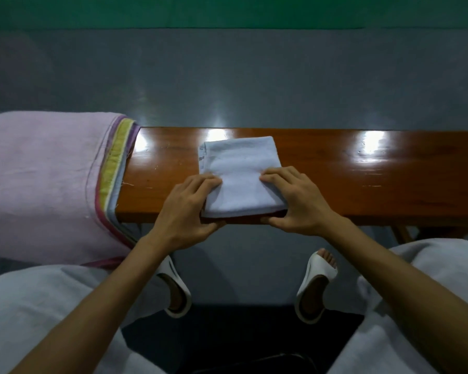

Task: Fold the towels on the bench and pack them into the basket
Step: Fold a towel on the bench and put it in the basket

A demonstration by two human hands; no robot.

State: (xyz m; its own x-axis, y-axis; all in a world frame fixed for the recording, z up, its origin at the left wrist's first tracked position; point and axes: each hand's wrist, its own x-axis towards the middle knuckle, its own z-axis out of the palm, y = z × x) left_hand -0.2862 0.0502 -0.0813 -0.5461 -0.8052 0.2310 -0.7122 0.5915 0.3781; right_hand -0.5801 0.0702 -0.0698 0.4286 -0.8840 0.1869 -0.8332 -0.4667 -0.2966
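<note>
No readable text. Left edge of folded pale-blue towel (241, 174) carries small printed tag (201, 158); print too blurred to make out.

Pinches a folded pale-blue towel (241, 176) at its two near corners with left hand (189, 209) and right hand (295, 203), fingers (274, 176) on top, thumbs at the front edge. Holds it flat on the glossy wooden table (376, 179), apart from a pink striped-border towel (43, 179) draped over the left end.
</note>
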